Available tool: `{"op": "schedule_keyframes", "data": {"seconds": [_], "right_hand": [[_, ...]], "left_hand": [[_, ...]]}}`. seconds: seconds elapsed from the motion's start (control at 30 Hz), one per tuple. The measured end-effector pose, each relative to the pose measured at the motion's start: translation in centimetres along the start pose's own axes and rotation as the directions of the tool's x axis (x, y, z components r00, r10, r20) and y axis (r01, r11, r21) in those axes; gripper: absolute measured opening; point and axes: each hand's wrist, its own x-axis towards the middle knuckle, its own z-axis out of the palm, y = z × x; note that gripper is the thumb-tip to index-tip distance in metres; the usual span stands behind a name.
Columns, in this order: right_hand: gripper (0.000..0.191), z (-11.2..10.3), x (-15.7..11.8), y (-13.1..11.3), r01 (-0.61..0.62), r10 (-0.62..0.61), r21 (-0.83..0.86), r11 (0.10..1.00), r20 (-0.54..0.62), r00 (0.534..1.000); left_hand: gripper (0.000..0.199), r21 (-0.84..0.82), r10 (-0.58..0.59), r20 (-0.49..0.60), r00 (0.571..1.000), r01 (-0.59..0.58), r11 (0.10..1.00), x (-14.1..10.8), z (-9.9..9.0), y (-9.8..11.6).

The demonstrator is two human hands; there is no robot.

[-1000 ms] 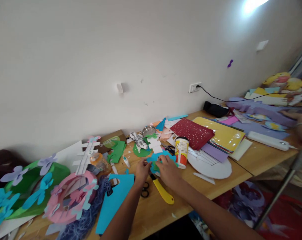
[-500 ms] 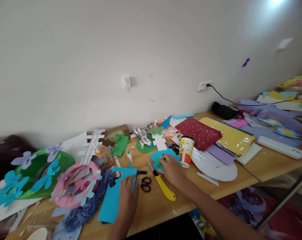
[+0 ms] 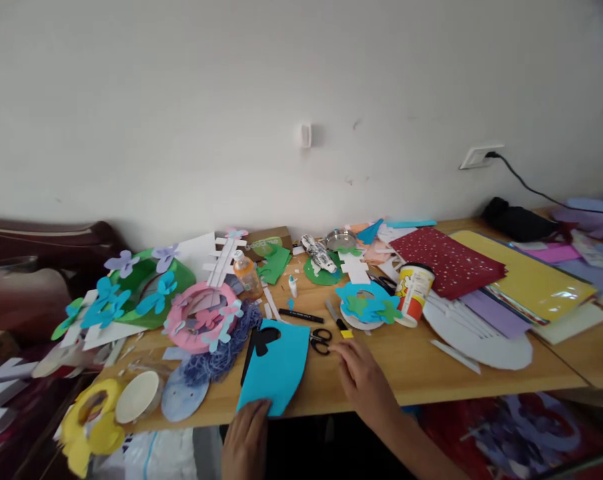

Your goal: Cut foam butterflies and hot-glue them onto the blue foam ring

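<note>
My left hand [image 3: 246, 440] is at the table's near edge, fingers closed on the lower end of a blue foam sheet [image 3: 278, 367] with a black cut-out shape near its top. My right hand [image 3: 366, 383] lies flat on the wooden table [image 3: 411, 367], fingers apart, over the handle of a yellow cutter [image 3: 338, 321]; only the cutter's far end shows. Black scissors [image 3: 321, 340] and a black marker [image 3: 301, 315] lie just beyond the two hands. Farther back sits a blue flower cut-out [image 3: 366, 303] with green pieces on it.
A glue tub [image 3: 414, 292] stands right of the flower. Pink [image 3: 201, 317] and green [image 3: 141, 290] flower wreaths lie at left, a paper cup [image 3: 138, 397] and yellow ring [image 3: 88, 423] at the near left corner. Red glitter [image 3: 446, 260] and yellow [image 3: 521, 277] sheets and a white disc [image 3: 481, 333] lie at right.
Both hands left the blue flower cut-out. My left hand went to the blue sheet and slid to its near end; my right hand drew back onto the cutter. The view swung left.
</note>
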Motion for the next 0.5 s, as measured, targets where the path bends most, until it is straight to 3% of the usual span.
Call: {"op": "schedule_keyframes", "data": {"seconds": [0.07,0.13,0.2,0.27,0.33,0.4,0.43,0.5], "right_hand": [[0.031,2.2,-1.4,-0.8,-0.257,0.256,0.208,0.944,0.033,0.966],[0.05,4.2,-2.3,-1.2,-0.501,0.462,0.387,0.774,0.195,0.865],[0.062,5.3,-2.8,-1.1,-0.603,0.493,0.436,0.668,0.347,0.798],[0.065,5.2,-3.3,-0.5,-0.584,0.467,0.379,0.717,0.361,0.807],[0.065,3.9,-4.5,0.2,-0.531,0.462,0.271,0.803,0.28,0.841],[0.065,2.3,-6.5,0.8,-0.531,0.489,0.177,0.829,0.234,0.841],[0.065,1.5,-7.8,0.9,-0.55,0.508,0.147,0.822,0.244,0.826],[0.064,0.4,-10.3,0.8,-0.581,0.537,0.133,0.803,0.261,0.802]], "left_hand": [[0.033,-0.072,-0.084,-0.017,0.996,0.083,0.994,0.8,-0.4,0.6],[0.036,-0.162,-0.029,0.013,1.0,0.03,0.986,1.4,-0.9,1.5],[0.036,-0.287,0.133,0.09,0.987,-0.103,0.952,1.9,-1.4,2.2],[0.03,-0.396,0.179,0.139,0.974,-0.111,0.911,2.8,-1.9,2.2],[0.037,-0.408,-0.021,0.135,0.991,0.075,0.91,4.5,-2.1,1.6],[0.042,-0.277,-0.322,0.105,0.941,0.339,0.899,7.0,-1.8,0.9],[0.039,-0.159,-0.402,0.099,0.91,0.413,0.897,8.4,-1.4,0.6],[0.055,0.105,-0.458,0.177,0.871,0.446,0.889,11.0,-0.2,0.4]]}}
